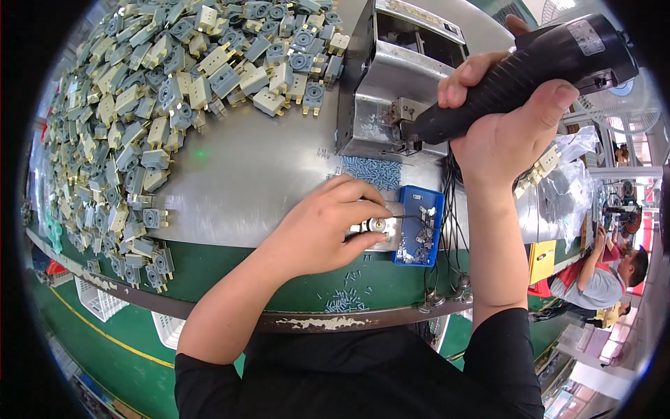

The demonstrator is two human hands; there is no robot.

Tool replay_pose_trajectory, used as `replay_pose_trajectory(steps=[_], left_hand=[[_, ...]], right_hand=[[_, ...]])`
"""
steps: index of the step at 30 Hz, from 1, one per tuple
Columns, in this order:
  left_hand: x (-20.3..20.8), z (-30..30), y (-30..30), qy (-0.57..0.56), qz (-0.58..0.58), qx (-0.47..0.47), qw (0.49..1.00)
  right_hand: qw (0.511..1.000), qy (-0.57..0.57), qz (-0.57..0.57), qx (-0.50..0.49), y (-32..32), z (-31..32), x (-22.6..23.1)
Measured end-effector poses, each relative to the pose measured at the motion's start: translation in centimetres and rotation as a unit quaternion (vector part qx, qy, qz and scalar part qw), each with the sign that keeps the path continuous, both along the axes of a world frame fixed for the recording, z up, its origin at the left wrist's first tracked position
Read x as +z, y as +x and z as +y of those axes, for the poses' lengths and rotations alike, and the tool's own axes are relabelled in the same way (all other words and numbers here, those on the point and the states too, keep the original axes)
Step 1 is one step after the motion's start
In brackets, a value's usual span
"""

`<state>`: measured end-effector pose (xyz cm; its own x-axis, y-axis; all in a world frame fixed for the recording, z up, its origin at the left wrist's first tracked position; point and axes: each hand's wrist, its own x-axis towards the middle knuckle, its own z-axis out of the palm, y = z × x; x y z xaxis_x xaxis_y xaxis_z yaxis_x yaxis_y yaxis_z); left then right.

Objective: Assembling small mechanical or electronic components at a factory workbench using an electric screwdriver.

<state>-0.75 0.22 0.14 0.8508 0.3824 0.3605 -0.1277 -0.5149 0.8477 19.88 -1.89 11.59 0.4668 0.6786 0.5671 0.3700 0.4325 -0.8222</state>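
My right hand (499, 136) is wrapped round a black electric screwdriver (541, 63). The tool slants down to the left, its tip at the front of a metal screw feeder (384, 77). Lower and to the left, the thumb and fingers of my left hand (324, 220) close round a small part with a round metal centre (377, 225). It rests at a flat metal plate (395, 230), and my fingers hide most of it. Just right of this plate stands a blue tray (438, 244) with small metal pieces inside.
A big pile of grey and cream plug-like parts (174, 77) covers the bench's left side. Small screws (373, 172) lie below the feeder, more (345, 302) by the front edge. Dark cables (449, 209) hang right of the tray. Another person (600, 283) works far right.
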Motion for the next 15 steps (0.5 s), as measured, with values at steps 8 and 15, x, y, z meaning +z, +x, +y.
replay_pose_trajectory(steps=[8, 15], left_hand=[[-0.4, 0.3, -0.4, 0.003, -0.01, 0.007, 1.0], [-0.5, 0.2, -0.3, 0.015, 0.011, 0.01, 1.0]], right_hand=[[0.959, -0.062, 0.18, 0.208, -2.6, -4.6, 0.9], [0.977, -0.106, 0.085, 0.164, -5.2, -5.2, -1.1]])
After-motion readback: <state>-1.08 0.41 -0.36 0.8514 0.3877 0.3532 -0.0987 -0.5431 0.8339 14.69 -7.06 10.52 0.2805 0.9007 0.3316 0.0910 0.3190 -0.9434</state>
